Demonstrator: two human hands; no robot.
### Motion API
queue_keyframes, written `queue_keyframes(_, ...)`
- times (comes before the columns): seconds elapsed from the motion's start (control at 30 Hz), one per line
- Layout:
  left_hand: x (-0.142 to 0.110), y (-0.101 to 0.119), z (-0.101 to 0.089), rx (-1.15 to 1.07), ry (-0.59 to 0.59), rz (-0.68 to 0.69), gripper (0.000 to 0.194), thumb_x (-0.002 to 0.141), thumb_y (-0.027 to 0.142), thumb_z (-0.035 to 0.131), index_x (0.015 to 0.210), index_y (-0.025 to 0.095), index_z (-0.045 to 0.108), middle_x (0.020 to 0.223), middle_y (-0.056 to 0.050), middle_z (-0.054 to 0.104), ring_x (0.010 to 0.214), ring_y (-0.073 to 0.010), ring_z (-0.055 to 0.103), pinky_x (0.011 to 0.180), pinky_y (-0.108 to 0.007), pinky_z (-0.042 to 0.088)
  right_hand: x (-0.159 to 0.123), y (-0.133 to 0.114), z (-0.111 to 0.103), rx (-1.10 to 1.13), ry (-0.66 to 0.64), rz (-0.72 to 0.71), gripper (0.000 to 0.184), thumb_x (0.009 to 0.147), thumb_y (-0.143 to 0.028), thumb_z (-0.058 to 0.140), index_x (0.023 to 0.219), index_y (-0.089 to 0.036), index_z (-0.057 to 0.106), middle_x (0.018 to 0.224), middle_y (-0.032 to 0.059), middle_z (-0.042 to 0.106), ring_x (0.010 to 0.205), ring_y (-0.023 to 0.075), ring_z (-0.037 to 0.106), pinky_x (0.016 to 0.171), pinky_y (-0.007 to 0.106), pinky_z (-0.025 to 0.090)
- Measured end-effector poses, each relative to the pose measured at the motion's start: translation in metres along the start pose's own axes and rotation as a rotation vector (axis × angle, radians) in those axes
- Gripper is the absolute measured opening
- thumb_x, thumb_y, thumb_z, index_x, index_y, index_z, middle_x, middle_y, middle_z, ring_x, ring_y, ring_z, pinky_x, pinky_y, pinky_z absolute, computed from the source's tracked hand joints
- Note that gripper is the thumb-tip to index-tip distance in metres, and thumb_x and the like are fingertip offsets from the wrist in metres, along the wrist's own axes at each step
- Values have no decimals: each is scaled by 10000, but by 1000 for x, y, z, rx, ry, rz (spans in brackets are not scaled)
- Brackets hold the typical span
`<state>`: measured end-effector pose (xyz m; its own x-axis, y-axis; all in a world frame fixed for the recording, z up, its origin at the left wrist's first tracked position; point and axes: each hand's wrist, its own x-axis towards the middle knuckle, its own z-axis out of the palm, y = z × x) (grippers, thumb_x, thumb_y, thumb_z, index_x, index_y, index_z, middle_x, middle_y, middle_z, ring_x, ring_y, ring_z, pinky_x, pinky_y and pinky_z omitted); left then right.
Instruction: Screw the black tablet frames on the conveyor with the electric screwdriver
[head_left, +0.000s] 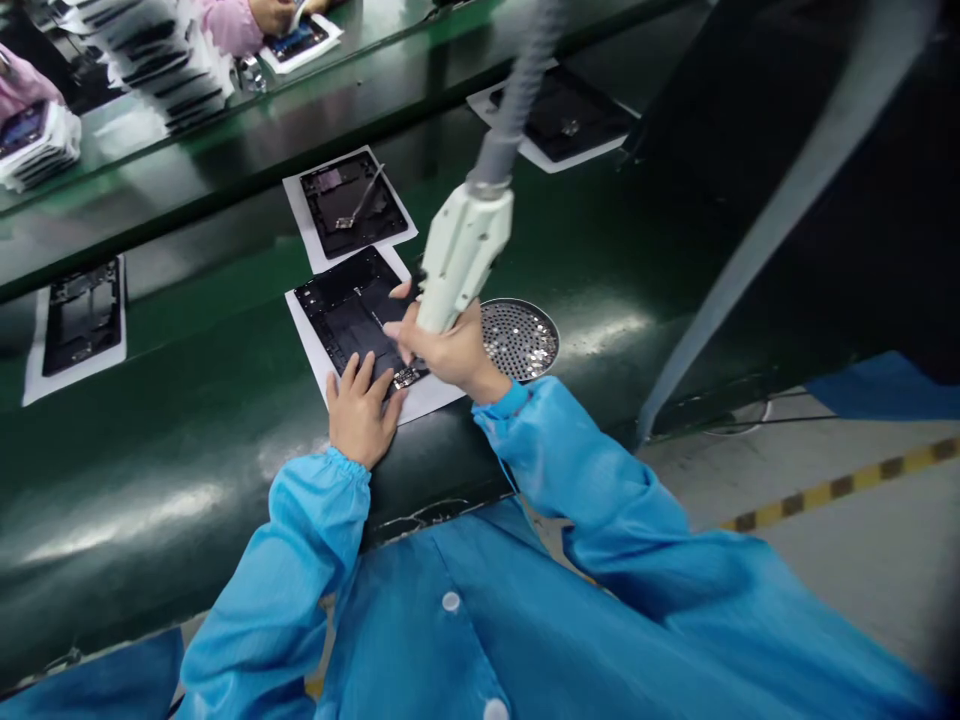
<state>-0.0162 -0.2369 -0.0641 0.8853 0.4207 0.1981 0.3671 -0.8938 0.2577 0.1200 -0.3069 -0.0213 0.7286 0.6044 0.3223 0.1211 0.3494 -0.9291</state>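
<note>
Right at the near edge of the green belt (150, 450), the left hand (361, 412) is down flat, fingers spread, pressing on a black device frame (349, 300) that lies on a white paper sheet (431, 398). The right hand (446, 350) is clamped around a white electric screwdriver (459, 262), grey hose (517, 90) rising out of view, and the two hands are close but apart. The bit? Hidden behind the fingers, so there's no telling where it lands. Just beside the right hand sits a round steel tray (519, 340) loaded with screws. Farther along the belt, more black frames on paper, one with tweezers (361, 198) lying across it. Up past the belt's far edge, a co-worker's hand (274, 12) in a pink sleeve (232, 28) works over another frame (298, 40) — a separate station altogether.
</note>
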Motion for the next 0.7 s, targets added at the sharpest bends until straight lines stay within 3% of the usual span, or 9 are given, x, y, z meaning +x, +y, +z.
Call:
queue_keyframes(0.13, 2, 2, -2, -4, -59, -2, 436, 870, 479, 560, 1223, 232, 628, 1440, -82, 482, 1374, -336, 361, 1103, -611, 269, -11, 6, 16, -16, -68, 64, 273, 696, -260, 710, 931, -195, 588, 541, -77, 554, 478, 97, 541, 550, 276, 514)
queue_keyframes(0.43, 1, 5, -3, -24, -96, -8, 433, 857, 472, 565, 1209, 229, 636, 1431, -90, 491, 1383, -328, 339, 1119, -615, 227, -17, 19, 14, -166, -75, -70, 102, 697, -204, 670, 744, -198, 579, 705, 7, 657, 730, 161, 667, 788, 348, 574)
queue_keyframes(0.57, 0, 5, -1, -34, -102, -10, 475, 856, 465, 561, 1266, 227, 595, 1432, -83, 491, 1399, -331, 312, 1120, -619, 226, -26, 25, 13, -254, -74, -59, 158, 680, -251, 701, 787, -195, 599, 793, 38, 679, 747, 177, 664, 764, 348, 586)
queue_keyframes(0.7, 0, 6, -2, -31, -122, -11, 517, 866, 476, 546, 1318, 226, 551, 1459, -77, 460, 1405, -333, 298, 1123, -625, 215, -28, 25, 13, -243, -88, -97, 162, 686, -259, 711, 766, -199, 584, 756, 29, 660, 716, 163, 646, 796, 346, 577)
